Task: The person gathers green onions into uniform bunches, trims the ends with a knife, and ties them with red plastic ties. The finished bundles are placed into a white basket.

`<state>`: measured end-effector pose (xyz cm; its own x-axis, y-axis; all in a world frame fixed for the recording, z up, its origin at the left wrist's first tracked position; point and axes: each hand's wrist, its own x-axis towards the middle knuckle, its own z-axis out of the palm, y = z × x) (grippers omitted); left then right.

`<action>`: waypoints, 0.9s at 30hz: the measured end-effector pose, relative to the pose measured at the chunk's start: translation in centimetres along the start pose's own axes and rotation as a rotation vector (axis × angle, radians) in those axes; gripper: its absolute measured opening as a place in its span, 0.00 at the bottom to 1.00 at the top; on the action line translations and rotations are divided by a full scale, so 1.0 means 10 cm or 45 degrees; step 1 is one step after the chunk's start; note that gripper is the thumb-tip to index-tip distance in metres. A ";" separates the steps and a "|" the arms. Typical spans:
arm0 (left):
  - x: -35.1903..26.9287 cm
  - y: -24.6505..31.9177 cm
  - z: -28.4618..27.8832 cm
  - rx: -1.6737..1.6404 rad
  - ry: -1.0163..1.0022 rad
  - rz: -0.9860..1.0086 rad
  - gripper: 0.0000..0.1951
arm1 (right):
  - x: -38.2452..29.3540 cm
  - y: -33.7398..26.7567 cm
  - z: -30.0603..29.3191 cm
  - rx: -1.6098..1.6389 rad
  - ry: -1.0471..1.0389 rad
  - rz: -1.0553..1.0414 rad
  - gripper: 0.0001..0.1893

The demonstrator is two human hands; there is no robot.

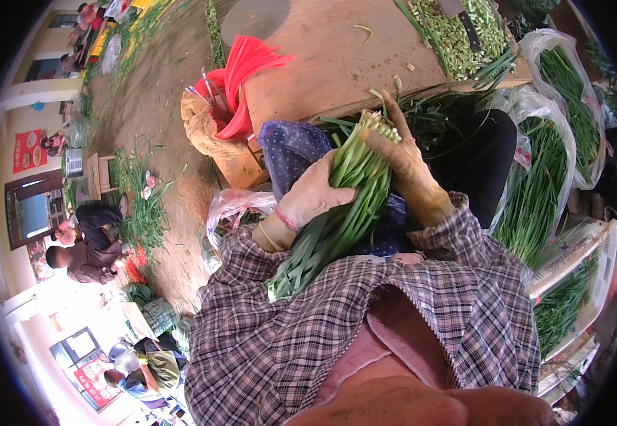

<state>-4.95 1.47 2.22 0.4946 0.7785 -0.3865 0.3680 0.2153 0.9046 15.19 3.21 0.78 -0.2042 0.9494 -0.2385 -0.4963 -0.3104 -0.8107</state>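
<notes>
A bunch of garlic chives (359,194) lies tilted over my lap, its pale stem ends pointing away from me and its leaves running back to my plaid jacket. My left hand (316,186) grips it around the middle, with a pink band and a yellowish one on the wrist. At the stem ends, my right hand (409,157) touches the bunch with thumb and fingers spread; its skin is stained. Just beyond, a wooden board (329,69) carries cut stem ends (441,37) and a kitchen knife with a dark handle (469,32).
Red plastic ties (239,80) hang over the board's left corner, beside a tan cloth (202,125). At right, plastic bags of chives (534,186) stand near a white crate (601,287). Farther left, a seated person (87,255) is beside scattered chives (146,218).
</notes>
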 end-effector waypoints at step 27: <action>0.15 1.33 -1.11 0.423 0.178 0.618 0.43 | 0.46 -2.75 0.78 -0.885 -0.566 -1.492 0.13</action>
<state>-8.12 12.04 15.69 0.5676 0.8167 0.1037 0.3635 -0.3617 0.8585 21.35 15.70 26.15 -0.2795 0.5035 0.8175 -0.0804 0.8362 -0.5425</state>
